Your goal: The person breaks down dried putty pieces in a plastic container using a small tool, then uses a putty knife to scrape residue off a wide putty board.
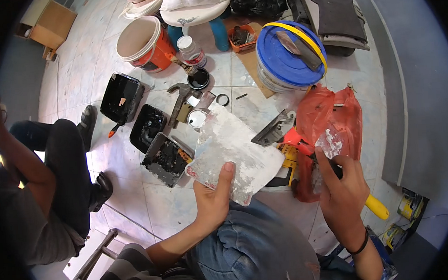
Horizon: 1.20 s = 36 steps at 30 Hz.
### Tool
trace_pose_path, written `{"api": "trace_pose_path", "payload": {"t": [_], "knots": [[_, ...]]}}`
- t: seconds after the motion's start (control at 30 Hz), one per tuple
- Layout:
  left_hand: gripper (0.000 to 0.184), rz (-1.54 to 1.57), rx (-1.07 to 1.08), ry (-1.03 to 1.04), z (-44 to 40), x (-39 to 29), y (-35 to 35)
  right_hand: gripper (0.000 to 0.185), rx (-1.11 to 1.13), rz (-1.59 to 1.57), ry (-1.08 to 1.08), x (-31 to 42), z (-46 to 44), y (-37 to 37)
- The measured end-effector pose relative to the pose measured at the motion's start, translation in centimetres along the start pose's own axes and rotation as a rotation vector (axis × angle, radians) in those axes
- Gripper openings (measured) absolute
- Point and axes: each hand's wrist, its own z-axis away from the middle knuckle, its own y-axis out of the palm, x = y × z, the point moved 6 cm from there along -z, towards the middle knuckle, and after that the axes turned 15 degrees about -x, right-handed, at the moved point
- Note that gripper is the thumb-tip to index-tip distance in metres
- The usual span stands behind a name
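My left hand [214,199] grips a flat board [234,149] coated with white putty, thumb on top and fingers underneath. My right hand [341,194] is closed around the handle of a putty knife [297,140] with a wide dark blade, a red neck and a yellow handle end. White smears mark the blade, which lies at the board's right edge in the view; whether it touches cannot be made out. Behind the right hand is a red plastic bag [344,113], and a clump of whitish material [330,143] shows by its fingers.
Black paint trays [167,166], a hammer [179,102] and an open paint pot [198,79] stand beyond the board. A blue-lidded bucket [280,61] is at the back right, an orange bucket [153,55] at the back left. Another person [58,159] sits at the left.
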Motion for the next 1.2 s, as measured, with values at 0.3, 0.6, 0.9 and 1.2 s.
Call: {"api": "trace_pose_path", "payload": {"t": [0.3,0.6,0.9,1.2], "knots": [[0.03,-0.063,0.039,0.053,1.1,0.8,-0.5,0.048,0.12,-0.235,0.177,0.2,1.6,4.8],[0.033,-0.01,-0.086,0.035,-2.8,1.9,-4.5,0.046,0.118,-0.106,0.132,-0.3,0.1,1.6],[0.033,-0.052,-0.075,0.067,-2.0,1.1,-3.8,0.052,0.062,-0.091,-0.061,3.1,0.4,1.6],[0.025,0.036,-0.023,0.097,0.0,1.4,-1.7,0.052,0.048,-0.103,-0.025,2.9,0.4,1.5]]}}
